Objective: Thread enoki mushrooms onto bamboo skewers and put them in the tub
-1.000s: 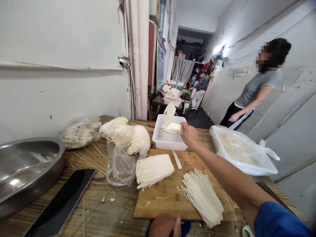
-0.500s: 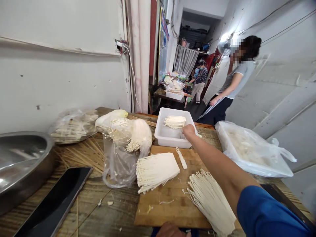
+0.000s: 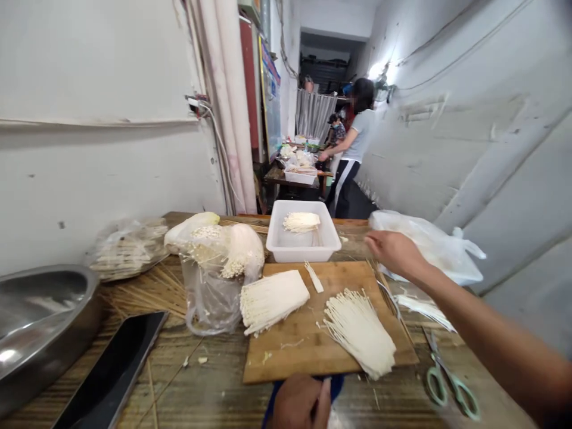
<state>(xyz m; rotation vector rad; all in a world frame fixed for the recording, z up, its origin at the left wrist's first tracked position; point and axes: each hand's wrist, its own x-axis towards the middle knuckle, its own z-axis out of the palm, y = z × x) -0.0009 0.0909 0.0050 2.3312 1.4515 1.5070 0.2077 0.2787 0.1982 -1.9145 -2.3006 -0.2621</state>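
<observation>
My right hand [image 3: 393, 251] hovers above the table's right side, beside the wooden cutting board [image 3: 313, 345]; its fingers are loosely curled with nothing in them. My left hand [image 3: 300, 405] sits at the board's near edge, closed around something I cannot make out. Two bundles of enoki mushrooms lie on the board, one at the left [image 3: 271, 299], one fanned out at the right [image 3: 360, 330]. A white plastic tub [image 3: 304, 245] behind the board holds one small enoki bunch [image 3: 301, 221].
A clear bag of enoki [image 3: 214, 262] stands left of the board, and another wrapped pack [image 3: 125, 247] lies by the wall. A steel basin [image 3: 40, 322] and a black tray [image 3: 114, 372] are at the left. Green scissors [image 3: 447, 384] and a white bag [image 3: 429, 244] lie right. Two people stand down the corridor.
My right hand let go of the enoki bunch into the white tub and drew back to the right. The person in grey walked away down the corridor. The view swung right.
</observation>
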